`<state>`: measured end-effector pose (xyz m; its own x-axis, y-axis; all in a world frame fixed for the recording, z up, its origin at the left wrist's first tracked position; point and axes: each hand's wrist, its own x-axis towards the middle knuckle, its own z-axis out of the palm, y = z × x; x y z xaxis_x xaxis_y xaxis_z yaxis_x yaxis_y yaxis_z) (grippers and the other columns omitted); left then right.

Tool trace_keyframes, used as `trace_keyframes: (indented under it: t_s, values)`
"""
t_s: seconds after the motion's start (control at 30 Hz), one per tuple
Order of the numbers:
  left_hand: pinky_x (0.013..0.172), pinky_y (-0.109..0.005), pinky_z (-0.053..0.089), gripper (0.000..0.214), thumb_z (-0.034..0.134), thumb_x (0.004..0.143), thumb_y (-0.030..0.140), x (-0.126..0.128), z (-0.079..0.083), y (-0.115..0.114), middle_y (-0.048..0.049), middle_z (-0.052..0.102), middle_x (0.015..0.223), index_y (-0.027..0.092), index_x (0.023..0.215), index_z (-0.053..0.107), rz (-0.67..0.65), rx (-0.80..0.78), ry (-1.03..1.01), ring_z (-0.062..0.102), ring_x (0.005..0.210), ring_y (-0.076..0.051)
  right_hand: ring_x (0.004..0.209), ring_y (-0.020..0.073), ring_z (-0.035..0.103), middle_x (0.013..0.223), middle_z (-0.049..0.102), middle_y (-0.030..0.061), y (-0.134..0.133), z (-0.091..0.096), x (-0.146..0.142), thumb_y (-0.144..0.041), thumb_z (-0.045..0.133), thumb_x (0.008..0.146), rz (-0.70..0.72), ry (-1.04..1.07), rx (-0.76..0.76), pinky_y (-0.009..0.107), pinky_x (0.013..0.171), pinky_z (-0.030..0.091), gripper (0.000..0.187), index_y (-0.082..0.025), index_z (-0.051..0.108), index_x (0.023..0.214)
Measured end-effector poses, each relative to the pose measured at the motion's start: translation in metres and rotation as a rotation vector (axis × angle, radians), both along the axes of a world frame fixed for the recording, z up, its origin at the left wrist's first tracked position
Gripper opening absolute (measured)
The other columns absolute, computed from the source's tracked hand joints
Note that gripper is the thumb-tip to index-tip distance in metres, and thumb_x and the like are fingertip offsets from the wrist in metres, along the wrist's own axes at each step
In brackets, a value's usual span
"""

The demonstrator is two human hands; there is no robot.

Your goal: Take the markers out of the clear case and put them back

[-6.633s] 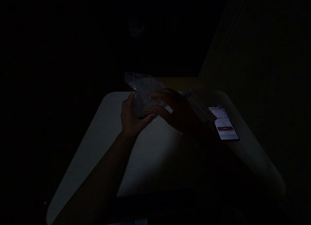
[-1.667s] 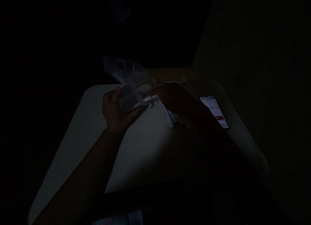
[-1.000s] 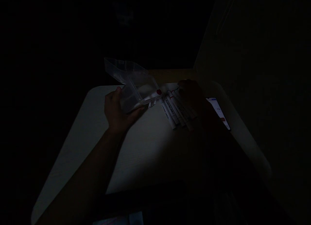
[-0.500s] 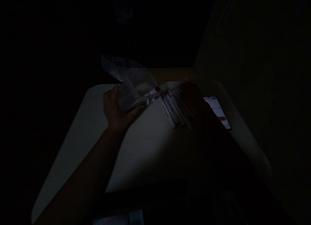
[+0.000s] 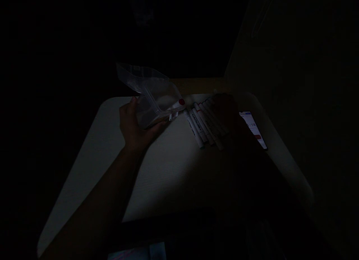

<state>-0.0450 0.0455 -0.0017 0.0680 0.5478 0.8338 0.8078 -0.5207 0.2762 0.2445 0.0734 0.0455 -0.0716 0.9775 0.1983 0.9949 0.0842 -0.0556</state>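
Fingers (image 5: 153,128) of L hand (image 5: 131,127) closed round a clear zip bag (image 5: 153,99), thumb up its near side, bag held tilted just above the counter (image 5: 84,185), open top flopping up & away to the left. One white marker w/ red cap (image 5: 181,102) pokes out at the bag's lower right corner, rest of it inside; anything else in there is hard to make out in the gloom. Main change: R hand (image 5: 226,112) has left the bag & now sits over the far ends of a loose row of white markers (image 5: 200,125), lying side by side on the counter just right of the bag, apparently not touching it. R hand v. dark, so can't tell if its fingers are open or shut on a marker. Phone (image 5: 252,127) lies just past R hand near the counter edge, lit screen w/ red button, digits partly hidden
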Motion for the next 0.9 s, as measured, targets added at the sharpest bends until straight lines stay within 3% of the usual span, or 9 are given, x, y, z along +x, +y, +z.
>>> trace_keyframes:
  t_s: [0.13,0.3,0.9]
  values:
    - [0.092,-0.047,0.04,0.112,0.077,0.045,0.059,0.0,-0.001,0.0,-0.0107,0.04,0.121,0.022,0.136,0.023,-0.005,0.017,0.015,0.046,0.11,-0.027,0.122,0.03,0.042,0.121,0.052,0.022,0.003,0.002,0.01,-0.02,0.026,0.094,-0.104,0.022,0.013,0.051,0.098,0.033,0.039,-0.002,0.051,0.118]
    - [0.089,-0.044,0.042,0.113,0.078,0.044,0.058,0.0,-0.001,0.001,-0.0106,0.042,0.12,0.022,0.137,0.023,-0.007,0.067,0.025,0.046,0.11,-0.027,0.109,0.019,0.052,0.12,0.053,0.0085,0.007,-0.005,0.015,-0.035,0.047,0.089,-0.1,0.049,0.009,0.043,0.093,0.044,0.037,-0.014,0.051,0.119]
    - [0.091,-0.046,0.041,0.111,0.08,0.042,0.055,0.003,0.001,-0.002,-0.0131,0.045,0.119,0.018,0.133,0.03,0.037,-0.007,-0.01,0.047,0.109,-0.028,0.103,0.0168,0.056,0.114,0.056,0.0077,0.013,-0.012,0.022,-0.033,0.046,0.09,-0.095,0.129,0.093,0.038,0.087,0.048,0.033,-0.012,0.053,0.115]
